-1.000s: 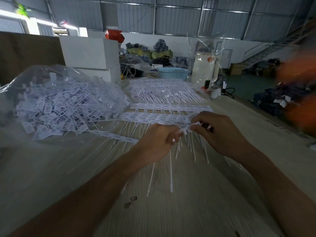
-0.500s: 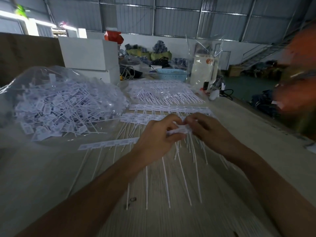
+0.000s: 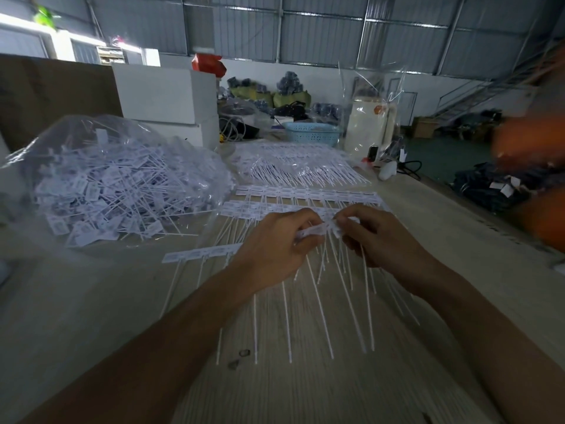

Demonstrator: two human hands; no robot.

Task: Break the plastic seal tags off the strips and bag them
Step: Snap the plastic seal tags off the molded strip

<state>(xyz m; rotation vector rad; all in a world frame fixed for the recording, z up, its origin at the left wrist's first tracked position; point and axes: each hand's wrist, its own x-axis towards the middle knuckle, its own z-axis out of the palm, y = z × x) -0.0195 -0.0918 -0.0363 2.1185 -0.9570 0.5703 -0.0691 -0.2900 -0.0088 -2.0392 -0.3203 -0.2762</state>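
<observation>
My left hand (image 3: 276, 247) grips a bunch of white seal tags (image 3: 313, 232) by their heads, their thin tails hanging down over the table. My right hand (image 3: 377, 235) pinches one tag head (image 3: 336, 226) at the right end of that bunch, close against my left fingers. Under and beyond my hands lie more white strips of joined tags (image 3: 305, 192), and one short strip (image 3: 198, 255) lies to the left. A clear plastic bag (image 3: 116, 179) heaped with loose tags sits at the left.
A second clear bag of strips (image 3: 293, 162) lies further back. Behind it stand a blue basket (image 3: 312, 133), white boxes (image 3: 165, 93) and a white jug in plastic wrap (image 3: 371, 123). A blurred orange shape (image 3: 532, 154) is at the right edge.
Both hands have lifted slightly and drawn the tags nearer, so more tails hang lower over the table. A short strip now lies uncovered left of my left hand.
</observation>
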